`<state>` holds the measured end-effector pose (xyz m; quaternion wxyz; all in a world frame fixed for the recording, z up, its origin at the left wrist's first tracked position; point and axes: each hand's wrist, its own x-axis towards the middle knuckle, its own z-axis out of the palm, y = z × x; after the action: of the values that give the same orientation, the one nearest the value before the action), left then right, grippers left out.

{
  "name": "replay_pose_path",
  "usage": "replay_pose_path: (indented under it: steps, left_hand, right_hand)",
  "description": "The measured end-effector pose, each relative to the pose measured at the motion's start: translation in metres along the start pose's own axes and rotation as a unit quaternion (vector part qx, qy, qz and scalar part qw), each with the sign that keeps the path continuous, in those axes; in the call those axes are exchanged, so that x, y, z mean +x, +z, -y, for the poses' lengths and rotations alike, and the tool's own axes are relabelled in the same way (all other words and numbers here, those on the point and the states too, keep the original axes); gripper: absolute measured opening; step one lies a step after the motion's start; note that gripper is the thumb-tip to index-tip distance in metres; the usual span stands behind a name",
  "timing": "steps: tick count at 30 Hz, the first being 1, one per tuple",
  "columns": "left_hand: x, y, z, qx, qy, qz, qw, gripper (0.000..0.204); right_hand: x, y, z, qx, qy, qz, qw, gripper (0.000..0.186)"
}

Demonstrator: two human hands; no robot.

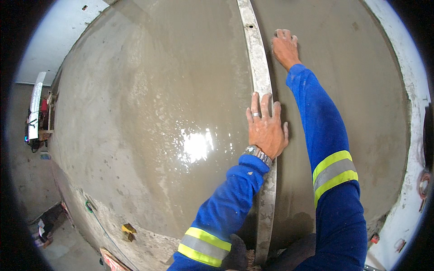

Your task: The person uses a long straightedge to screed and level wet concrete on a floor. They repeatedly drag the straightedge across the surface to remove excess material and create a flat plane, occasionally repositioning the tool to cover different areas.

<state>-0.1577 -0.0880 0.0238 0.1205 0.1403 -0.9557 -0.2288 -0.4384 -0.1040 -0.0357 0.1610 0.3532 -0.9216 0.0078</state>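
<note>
A long, pale metal straightedge (pixel 259 67), smeared with mortar, runs from the top of the view down to the lower edge. It lies against a broad grey surface of wet mortar (pixel 203 81). My left hand (pixel 266 128) rests flat on the bar with its fingers spread; it wears a ring and a metal watch. Further up, just right of the bar, my right hand (pixel 285 49) is held close to the mortar with its fingers curled in. What those fingers hold, if anything, is hidden.
White surfaces (pixel 407 58) border the mortar at the right and upper left. A green cord (pixel 89 207) and a yellow-brown block (pixel 129 229) are at the lower left. Beyond the left edge stands a long white panel (pixel 35 106). A bright reflection shines on the wet mortar.
</note>
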Motion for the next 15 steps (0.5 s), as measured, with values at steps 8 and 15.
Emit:
replay_pose_path:
  steps: [8,15]
  left_hand:
    - [-0.001,-0.003,0.001,0.011,-0.002,0.004,1.0,0.055]
    - [0.001,0.001,-0.001,0.024,0.005,-0.006,1.0,0.054]
  right_hand:
    - [-0.002,0.005,0.007,-0.012,-0.016,-0.008,1.0,0.016]
    - [-0.02,-0.031,-0.033,0.057,0.076,-0.067,0.993,0.024]
